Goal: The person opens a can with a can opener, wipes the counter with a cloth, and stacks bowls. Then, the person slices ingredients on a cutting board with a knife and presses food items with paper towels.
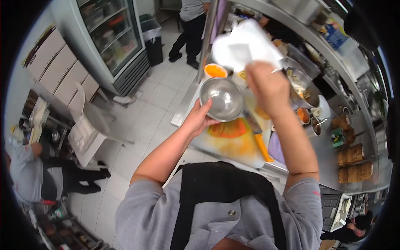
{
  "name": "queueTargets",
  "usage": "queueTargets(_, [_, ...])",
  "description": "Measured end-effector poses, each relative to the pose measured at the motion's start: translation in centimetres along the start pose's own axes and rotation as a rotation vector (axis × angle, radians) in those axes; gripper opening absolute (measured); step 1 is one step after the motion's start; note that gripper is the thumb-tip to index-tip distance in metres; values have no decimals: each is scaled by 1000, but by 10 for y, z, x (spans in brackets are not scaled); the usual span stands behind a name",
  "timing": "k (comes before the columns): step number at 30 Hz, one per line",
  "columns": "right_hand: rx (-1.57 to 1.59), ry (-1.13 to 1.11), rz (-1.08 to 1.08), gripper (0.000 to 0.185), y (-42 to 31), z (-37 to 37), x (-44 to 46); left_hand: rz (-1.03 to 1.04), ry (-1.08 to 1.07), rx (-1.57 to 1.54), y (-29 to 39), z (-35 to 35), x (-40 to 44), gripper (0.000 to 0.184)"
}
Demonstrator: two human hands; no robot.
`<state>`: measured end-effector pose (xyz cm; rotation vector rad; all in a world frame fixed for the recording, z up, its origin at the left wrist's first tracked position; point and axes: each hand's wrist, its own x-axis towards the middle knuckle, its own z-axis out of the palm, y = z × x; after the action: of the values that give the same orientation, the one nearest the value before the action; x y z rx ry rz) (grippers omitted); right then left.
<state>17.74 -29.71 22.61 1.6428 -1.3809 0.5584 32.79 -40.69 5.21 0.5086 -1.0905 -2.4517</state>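
My left hand [196, 119] holds a shiny metal bowl [223, 102], with its thumb over the near rim and its inside facing up. In my raised right hand [268, 89] is a white sheet [246, 43], smeared by motion; whether it is paper or cloth I cannot tell. The fingers are closed on its near edge. Under the bowl lies a cutting board [246, 156] stained orange. On it are an orange-red piece of food with a green edge [227, 128] and a knife with a yellow handle [263, 148].
Beyond the bowl stands a white tub of orange food [216, 71]. Metal bowls [306, 89] and small containers [304, 115] crowd the counter at right, beneath a steel shelf [350, 50]. Other people stand at left [29, 175], behind [193, 25] and lower right [354, 229].
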Motion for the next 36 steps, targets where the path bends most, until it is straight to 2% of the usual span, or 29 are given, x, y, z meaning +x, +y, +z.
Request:
queueTargets(4, [316, -348, 240, 9, -43, 80, -104, -27, 33, 30, -7, -11, 20, 59])
queueTargets(8, [379, -563, 356, 8, -67, 93, -124, -38, 79, 100, -20, -19, 31, 64])
queueTargets(12, [410, -641, 391, 12, -70, 90, -122, -63, 132, 207, -32, -29, 38, 68])
queueTargets(15, [469, -567, 399, 19, -71, 88, -122, -100, 169, 315, -29, -37, 42, 70])
queueTargets(18, [452, -600, 498, 26, -68, 88, -122, -99, 204, 380, -24, -42, 44, 70])
queueTargets(20, [600, -651, 585, 33, -66, 91, -124, -88, 184, 407, -18, -49, 48, 70])
queueTargets(21, [597, -649, 588, 33, -62, 93, -125, -75, 166, 432, -15, -48, 47, 70])
queueTargets(23, [443, -759, 281, 37, -56, 93, -129, -34, 168, 442, -11, -45, 46, 66])
queueTargets(26, [524, -885, 377, 38, -57, 82, -116, -8, 179, 471, -8, -38, 44, 57])
queueTargets(30, [489, -789, 267, 32, -55, 69, -112, -16, 194, 473, -6, -35, 49, 43])
queueTargets(32, [300, -655, 217, 27, -52, 55, -104, -19, 193, 503, -4, -32, 52, 39])
queueTargets(36, [362, -521, 375, 25, -38, 51, -83, -72, 187, 589, -1, -19, 61, 35])
